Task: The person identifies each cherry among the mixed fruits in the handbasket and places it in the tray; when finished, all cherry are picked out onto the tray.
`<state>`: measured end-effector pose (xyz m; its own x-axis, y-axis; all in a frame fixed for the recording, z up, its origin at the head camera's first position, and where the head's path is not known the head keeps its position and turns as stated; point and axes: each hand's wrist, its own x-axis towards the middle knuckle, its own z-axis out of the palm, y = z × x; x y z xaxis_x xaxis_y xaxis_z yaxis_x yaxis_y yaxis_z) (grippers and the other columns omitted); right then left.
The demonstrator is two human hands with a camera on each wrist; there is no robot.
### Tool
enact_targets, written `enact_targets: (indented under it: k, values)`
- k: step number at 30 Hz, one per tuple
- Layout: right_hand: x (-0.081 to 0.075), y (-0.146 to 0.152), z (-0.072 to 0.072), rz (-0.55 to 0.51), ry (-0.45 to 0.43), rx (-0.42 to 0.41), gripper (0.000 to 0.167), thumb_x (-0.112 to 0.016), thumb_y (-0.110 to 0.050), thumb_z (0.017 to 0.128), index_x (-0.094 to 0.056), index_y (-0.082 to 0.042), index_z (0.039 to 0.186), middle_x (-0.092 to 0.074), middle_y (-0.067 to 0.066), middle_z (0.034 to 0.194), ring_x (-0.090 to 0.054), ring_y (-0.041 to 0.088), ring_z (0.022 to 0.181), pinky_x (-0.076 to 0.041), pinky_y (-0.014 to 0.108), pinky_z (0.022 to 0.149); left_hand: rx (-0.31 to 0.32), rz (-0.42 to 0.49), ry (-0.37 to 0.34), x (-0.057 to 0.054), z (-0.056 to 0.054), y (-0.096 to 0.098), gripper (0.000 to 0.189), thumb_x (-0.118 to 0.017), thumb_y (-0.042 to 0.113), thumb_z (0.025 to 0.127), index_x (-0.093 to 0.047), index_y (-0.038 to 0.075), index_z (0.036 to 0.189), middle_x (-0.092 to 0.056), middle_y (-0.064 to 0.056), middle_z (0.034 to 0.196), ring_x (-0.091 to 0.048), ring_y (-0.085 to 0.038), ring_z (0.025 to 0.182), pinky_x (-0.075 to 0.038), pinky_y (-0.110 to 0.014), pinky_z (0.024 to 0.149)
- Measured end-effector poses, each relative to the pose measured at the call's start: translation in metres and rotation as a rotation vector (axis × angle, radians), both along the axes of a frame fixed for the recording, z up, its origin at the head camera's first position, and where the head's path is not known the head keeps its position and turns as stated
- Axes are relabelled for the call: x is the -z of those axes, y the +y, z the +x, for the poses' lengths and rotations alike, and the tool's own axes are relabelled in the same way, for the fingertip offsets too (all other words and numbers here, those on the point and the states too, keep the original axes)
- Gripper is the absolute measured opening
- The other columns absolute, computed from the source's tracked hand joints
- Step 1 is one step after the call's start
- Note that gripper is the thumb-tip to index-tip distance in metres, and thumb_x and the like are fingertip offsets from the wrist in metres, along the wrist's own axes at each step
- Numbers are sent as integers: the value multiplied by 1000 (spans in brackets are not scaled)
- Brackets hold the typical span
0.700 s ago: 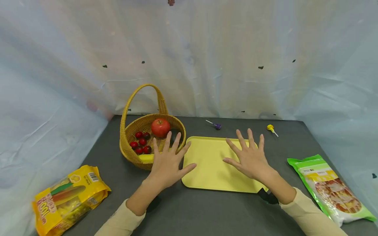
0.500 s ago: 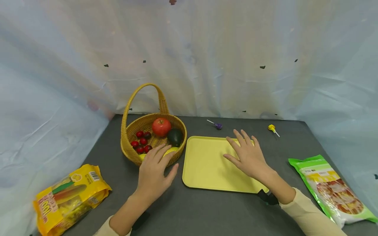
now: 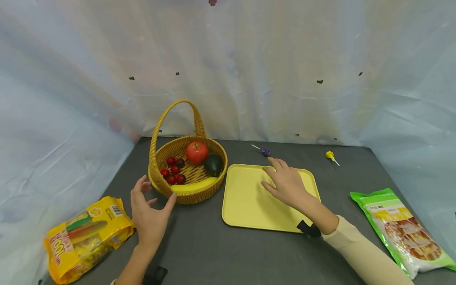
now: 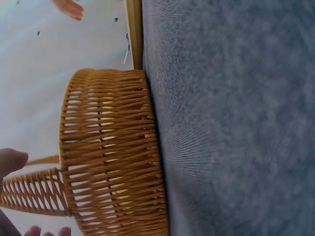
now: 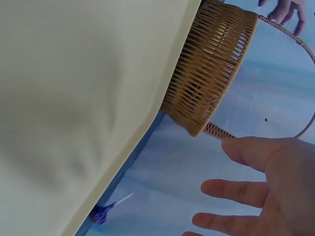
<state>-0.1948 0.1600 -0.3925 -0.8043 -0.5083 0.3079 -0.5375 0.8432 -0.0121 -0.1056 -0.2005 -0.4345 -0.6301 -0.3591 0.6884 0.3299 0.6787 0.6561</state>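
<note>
A wicker basket [image 3: 199,196] with a tall handle stands at the back left. In it lie a red apple [image 3: 197,152], a dark green avocado-like fruit [image 3: 213,165], several cherries [image 3: 175,169] and a banana [image 3: 194,186]. My left hand [image 3: 149,215] is at the basket's near left side, thumb and fingers spread apart, holding nothing; the left wrist view shows the woven wall [image 4: 113,152] close ahead. Over the yellow tray [image 3: 242,217] hovers my right hand [image 3: 285,184], fingers loosely extended and nothing in them. The right wrist view shows its thumb and fingers [image 5: 236,191] apart.
A purple lollipop [image 3: 265,152] and a yellow lollipop [image 3: 330,155] lie behind the tray on the dark table [image 3: 249,257]. On the left is a yellow snack bag [image 3: 89,237]; on the right, a green-and-white food bag [image 3: 402,233]. A pale curtain [image 3: 249,71] encloses the table.
My left hand has moved left from in front of the basket to its left side, uncovering the banana and dark fruit. The right hand has shifted slightly left, its fingers less spread.
</note>
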Motion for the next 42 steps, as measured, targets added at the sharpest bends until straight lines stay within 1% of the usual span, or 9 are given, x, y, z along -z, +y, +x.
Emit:
enact_targets:
  k: [7,11,17,22,26,29,33,37,42]
  values:
    - [-6,-37,-24,-3,-9,-82,41,-68,-36,96,-68,-8,126,-52,20,141,-51,37,126,-60,46,77,66,91,-72,5,-6,-6,75,-87,7,76,-50,7,142,-58,-16,118,-57,-21,105,-51,-7,76]
    - [-13,-61,-38,-9,-13,-140,38,-68,-34,96,-68,-9,124,-54,19,139,-54,36,125,-61,43,73,103,130,-76,8,-10,-6,71,-86,2,76,-51,3,139,-59,-15,117,-56,-20,102,-54,-9,73]
    - [-32,-103,-58,-46,-81,-211,37,-67,-32,97,-67,-10,127,-57,14,136,-56,32,119,-60,41,70,115,145,-94,10,-13,-7,60,-85,3,78,-56,0,131,-59,-13,113,-55,-16,103,-57,-14,74]
    - [-48,-135,-79,-69,-171,-283,33,-62,-32,100,-67,-12,127,-62,8,125,-62,24,103,-58,38,70,125,155,-136,5,-16,-7,48,-85,6,79,-61,-1,120,-59,-10,106,-57,-19,99,-59,-19,73]
    - [-58,-162,-96,-83,-338,-400,36,-59,-30,102,-64,-10,132,-62,8,130,-62,24,108,-56,37,83,127,158,-141,5,-18,-7,42,-85,8,79,-63,0,114,-58,-8,101,-57,-18,95,-60,-19,72]
    - [-59,-182,-106,-142,-525,-523,37,-61,-20,101,-61,-5,134,-61,10,133,-61,25,114,-54,34,92,132,154,-127,7,-19,-7,41,-85,8,79,-63,0,113,-58,-8,101,-57,-16,95,-59,-18,72]
    - [-50,-206,-116,-208,-768,-656,35,-65,-6,97,-61,1,131,-63,17,128,-62,28,113,-55,27,90,163,143,-97,12,-23,-7,42,-86,7,79,-63,-1,113,-58,-10,101,-57,-15,95,-59,-17,72]
    - [-36,-226,-120,-230,-966,-698,38,-67,2,93,-60,6,130,-61,23,128,-59,32,117,-56,26,90,181,132,-65,17,-26,-6,42,-86,3,77,-63,-2,112,-58,-11,101,-56,-16,95,-59,-19,71]
    - [-21,-238,-122,-236,-1116,-654,41,-68,5,91,-59,8,131,-60,24,129,-58,30,116,-57,26,89,189,134,-44,15,-24,-1,43,-84,-5,75,-63,-5,112,-58,-17,101,-56,-20,95,-62,-28,70]
